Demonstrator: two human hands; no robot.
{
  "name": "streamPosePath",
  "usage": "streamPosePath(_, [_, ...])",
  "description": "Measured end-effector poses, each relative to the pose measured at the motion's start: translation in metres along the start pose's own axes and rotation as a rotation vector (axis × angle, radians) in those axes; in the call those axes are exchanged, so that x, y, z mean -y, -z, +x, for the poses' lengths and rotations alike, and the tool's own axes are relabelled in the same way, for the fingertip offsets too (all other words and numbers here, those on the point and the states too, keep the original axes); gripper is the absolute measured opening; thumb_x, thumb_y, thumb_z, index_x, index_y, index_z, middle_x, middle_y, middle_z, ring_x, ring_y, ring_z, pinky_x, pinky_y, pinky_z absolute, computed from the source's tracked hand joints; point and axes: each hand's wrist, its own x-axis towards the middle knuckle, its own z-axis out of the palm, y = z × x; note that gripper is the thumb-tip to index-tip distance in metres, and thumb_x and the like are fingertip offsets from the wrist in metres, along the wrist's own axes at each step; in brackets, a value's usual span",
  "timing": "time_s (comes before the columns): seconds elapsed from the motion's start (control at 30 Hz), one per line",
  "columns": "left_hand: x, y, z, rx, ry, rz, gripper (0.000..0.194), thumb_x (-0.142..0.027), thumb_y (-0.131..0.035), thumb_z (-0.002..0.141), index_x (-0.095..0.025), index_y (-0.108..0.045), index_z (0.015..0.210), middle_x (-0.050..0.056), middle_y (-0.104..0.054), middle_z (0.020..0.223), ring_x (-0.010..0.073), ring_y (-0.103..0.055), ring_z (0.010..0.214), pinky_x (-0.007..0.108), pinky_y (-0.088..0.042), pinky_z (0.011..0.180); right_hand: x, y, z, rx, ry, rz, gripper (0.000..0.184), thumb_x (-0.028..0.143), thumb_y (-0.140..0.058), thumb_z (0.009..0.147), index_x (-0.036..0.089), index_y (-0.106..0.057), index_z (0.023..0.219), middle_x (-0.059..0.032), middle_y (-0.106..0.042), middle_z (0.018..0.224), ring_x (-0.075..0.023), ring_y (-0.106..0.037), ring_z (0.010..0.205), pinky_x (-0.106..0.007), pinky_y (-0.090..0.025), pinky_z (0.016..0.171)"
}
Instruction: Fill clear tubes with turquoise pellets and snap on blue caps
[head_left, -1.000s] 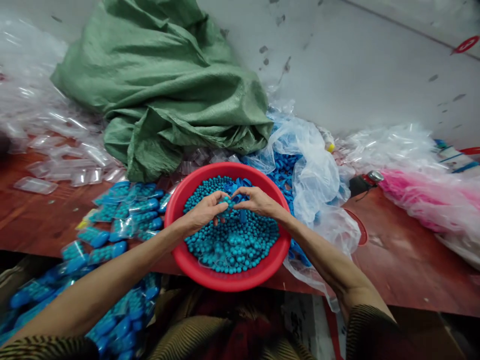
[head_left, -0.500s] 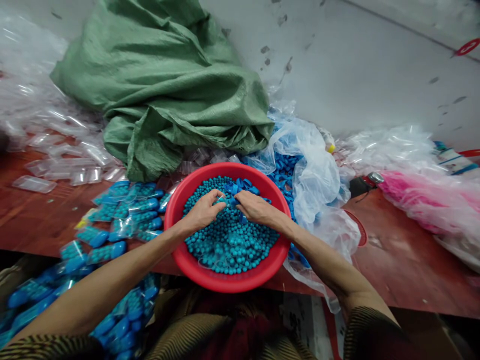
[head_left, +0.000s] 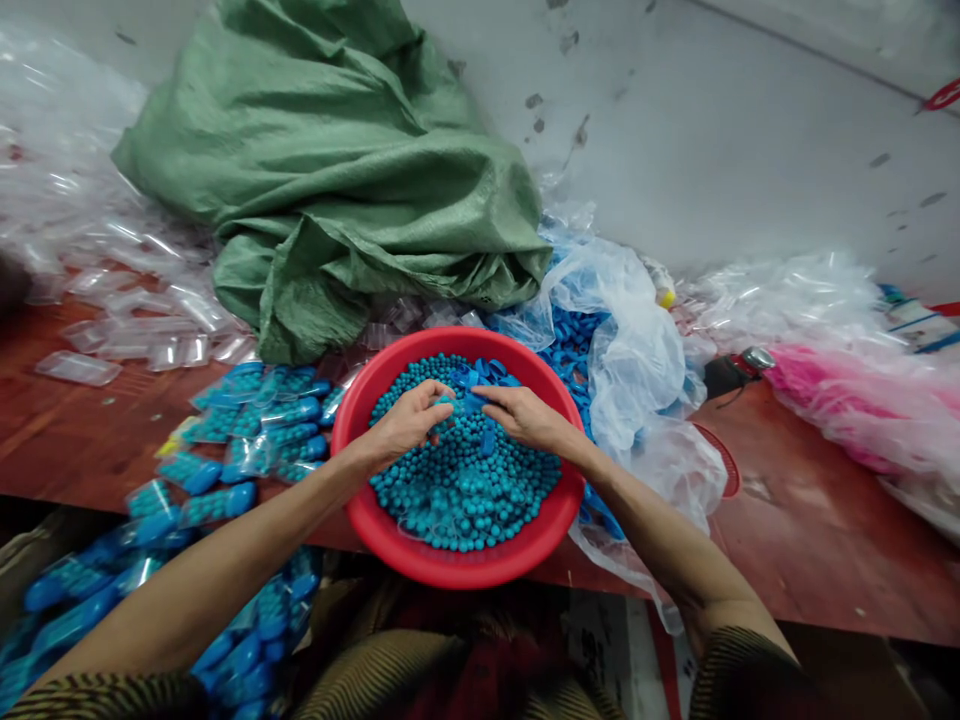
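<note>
A red plastic basin [head_left: 459, 570] holds many teal beads [head_left: 472, 500], with loose blue plastic caps [head_left: 491, 373] lying on them toward the back. Over the beads, my left hand [head_left: 412, 418] is closed, thumb and fingers pinching a small piece that shows teal at the tips; its kind is mostly hidden. My right hand [head_left: 529, 415] reaches in from the other side, fingers stretched out and slightly apart, tips beside the blue caps. I see nothing clearly gripped in it. Left of the basin lie clear cases of teal beads with blue caps [head_left: 262, 425].
Behind the basin slumps a large green woven sack [head_left: 360, 180]. Empty clear cases [head_left: 150, 320] are heaped at left. At right, a translucent bag [head_left: 630, 350] spills more blue caps, with pink plastic wrapping [head_left: 832, 390] beyond. More filled cases [head_left: 247, 650] sit below the table edge.
My right hand's fingers have loosened and straightened near the blue caps, drawing slightly right. My left hand stays closed in nearly the same place. The view has shifted slightly.
</note>
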Motion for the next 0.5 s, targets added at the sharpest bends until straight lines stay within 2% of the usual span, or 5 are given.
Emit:
streamPosePath(0.07, [0.001, -0.001, 0.002, 0.016, -0.028, -0.013, 0.032, -0.035, -0.056, 0.077, -0.018, -0.046, 0.102, -0.003, -0.055, 0.075, 0.0053, -0.049, 0.043, 0.017, -0.033, 0.036, 0.001, -0.003, 0.0, -0.054, -0.05, 0.177, 0.026, 0.022, -0.044, 0.087, 0.017, -0.054, 0.111, -0.0032, -0.065, 0.084, -0.0147, -0.061, 0.074, -0.03, -0.048, 0.071])
streamPosePath(0.13, [0.002, -0.002, 0.003, 0.026, -0.08, -0.029, 0.037, -0.034, -0.056, 0.077, -0.018, -0.045, 0.108, -0.004, -0.054, 0.076, 0.005, -0.049, 0.045, 0.017, -0.036, 0.038, 0.004, -0.009, 0.003, -0.08, -0.07, 0.383, 0.017, 0.024, -0.044, 0.087, 0.018, -0.051, 0.101, 0.0029, -0.058, 0.07, -0.0105, -0.055, 0.058, -0.024, -0.045, 0.058])
streamPosePath(0.23, [0.001, -0.003, 0.001, 0.039, -0.139, -0.034, 0.044, -0.035, -0.057, 0.077, -0.018, -0.043, 0.116, -0.004, -0.053, 0.076, 0.0052, -0.049, 0.045, 0.017, -0.037, 0.038, 0.008, -0.021, 0.009, -0.115, -0.063, 0.585, 0.007, 0.027, -0.048, 0.084, 0.02, -0.048, 0.085, 0.0063, -0.051, 0.063, -0.0076, -0.048, 0.05, -0.02, -0.04, 0.049])
streamPosePath(0.4, [-0.001, -0.002, -0.005, 0.025, -0.165, -0.091, 0.056, -0.037, -0.058, 0.079, -0.019, -0.039, 0.128, -0.001, -0.056, 0.082, 0.0069, -0.053, 0.046, 0.019, -0.039, 0.039, 0.016, -0.026, 0.011, -0.212, -0.104, 0.684, 0.013, 0.031, -0.053, 0.081, 0.019, -0.051, 0.079, 0.0059, -0.052, 0.063, -0.0068, -0.045, 0.048, -0.02, -0.037, 0.047])
streamPosePath(0.5, [0.0, -0.001, -0.005, 0.012, -0.181, -0.151, 0.059, -0.037, -0.062, 0.077, -0.021, -0.041, 0.129, -0.002, -0.055, 0.076, 0.0069, -0.051, 0.045, 0.02, -0.039, 0.038, 0.022, -0.022, 0.008, -0.312, -0.061, 0.556, 0.014, 0.028, -0.053, 0.082, 0.016, -0.055, 0.075, 0.0052, -0.05, 0.061, -0.0072, -0.045, 0.053, -0.02, -0.036, 0.053])
